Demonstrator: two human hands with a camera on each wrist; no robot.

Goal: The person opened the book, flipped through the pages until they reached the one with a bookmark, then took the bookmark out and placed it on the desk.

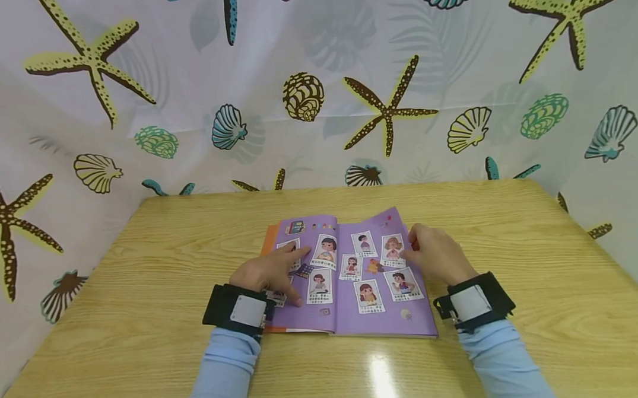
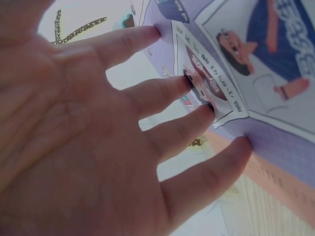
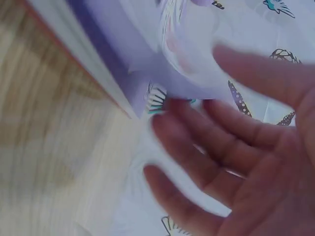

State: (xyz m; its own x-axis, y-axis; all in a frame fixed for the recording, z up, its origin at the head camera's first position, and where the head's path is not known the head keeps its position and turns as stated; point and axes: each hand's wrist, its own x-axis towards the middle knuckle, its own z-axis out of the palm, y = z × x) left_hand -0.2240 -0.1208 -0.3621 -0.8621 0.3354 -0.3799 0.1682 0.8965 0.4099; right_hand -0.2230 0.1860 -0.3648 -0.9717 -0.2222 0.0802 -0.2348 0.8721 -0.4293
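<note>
A book (image 1: 386,325) lies open on the table, showing purple pages with small cartoon portraits and handwritten-style captions. My left hand (image 1: 270,271) rests spread on the left page (image 1: 298,317), its fingertips touching the paper in the left wrist view. At the outer edge of the right page (image 1: 346,316), my right hand (image 1: 436,251) holds the paper between thumb and fingers. That page's upper corner rises and curves up. In the right wrist view the lifted page (image 3: 142,54) is blurred and hides some fingertips of the right hand (image 3: 246,162).
The book is on a light wood table (image 1: 160,287), with an orange strip (image 1: 268,239) showing past its left side. Behind the table hangs a white cloth (image 1: 336,57) printed with starfish and shells. Each wrist wears a black strap (image 1: 475,302).
</note>
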